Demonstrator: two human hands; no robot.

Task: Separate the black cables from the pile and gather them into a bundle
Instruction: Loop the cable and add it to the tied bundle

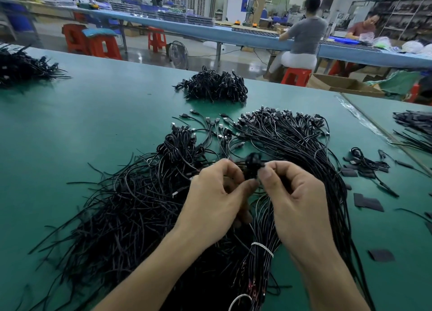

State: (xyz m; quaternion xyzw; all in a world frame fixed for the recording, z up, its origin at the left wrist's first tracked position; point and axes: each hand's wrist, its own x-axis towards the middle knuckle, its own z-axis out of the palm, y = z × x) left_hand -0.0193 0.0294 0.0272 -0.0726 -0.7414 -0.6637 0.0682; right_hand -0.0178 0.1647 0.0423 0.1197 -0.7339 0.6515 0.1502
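The left hand (210, 200) and right hand (297, 200) each pinch one small bunch of thin black cables (252, 166), held between them. A big pile of loose black cables (131, 207) lies under both hands.

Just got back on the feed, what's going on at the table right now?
A person's left hand and right hand both pinch a small clump of black cable, held above the big pile on the green table. Nearer the person, a bundle is tied with a white band. A heap of coiled cables sits farther back.
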